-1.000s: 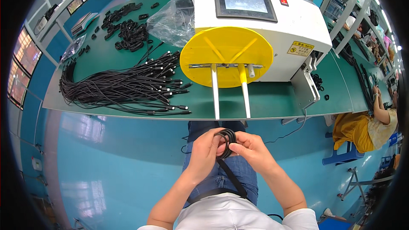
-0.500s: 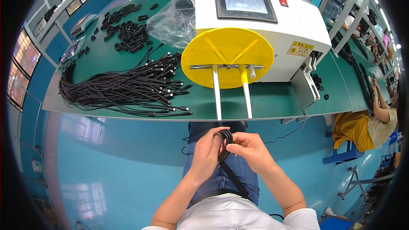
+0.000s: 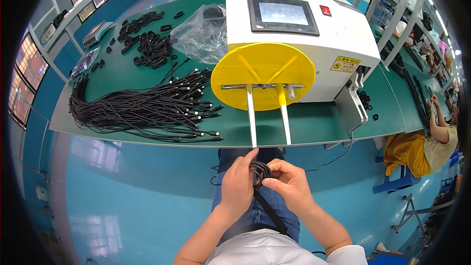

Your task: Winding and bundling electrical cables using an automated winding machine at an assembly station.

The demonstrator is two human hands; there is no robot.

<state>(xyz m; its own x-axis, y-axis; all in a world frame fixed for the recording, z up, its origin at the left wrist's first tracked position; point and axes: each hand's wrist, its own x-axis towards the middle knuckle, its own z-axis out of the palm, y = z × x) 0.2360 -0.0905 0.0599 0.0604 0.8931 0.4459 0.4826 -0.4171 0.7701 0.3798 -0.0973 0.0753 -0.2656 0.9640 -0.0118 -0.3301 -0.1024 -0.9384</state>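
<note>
Over my lap, just below the table's front edge, both hands hold a small coil of black cable (image 3: 259, 172). My left hand (image 3: 238, 181) grips its left side, with the index finger stretched upward toward a prong tip. My right hand (image 3: 289, 181) pinches the coil's right side between thumb and fingers. Above them stands a white winding machine (image 3: 338, 39) with a yellow disc (image 3: 240, 68) and two prongs that reach forward to the table edge. The prongs carry no cable. Part of the coil is covered by my fingers.
On the green table (image 3: 304, 125), a large bundle of straight black cables (image 3: 142, 108) lies left of the machine. Behind it sit a heap of coiled cables (image 3: 152, 46) and a clear plastic bag (image 3: 196, 32). Another person (image 3: 436, 137) sits at the right on a blue stool (image 3: 400, 179).
My hands and the coil have shifted slightly downward in view. My left index finger has straightened upward, and the coil has turned a little. The table and machine also appear lower.
</note>
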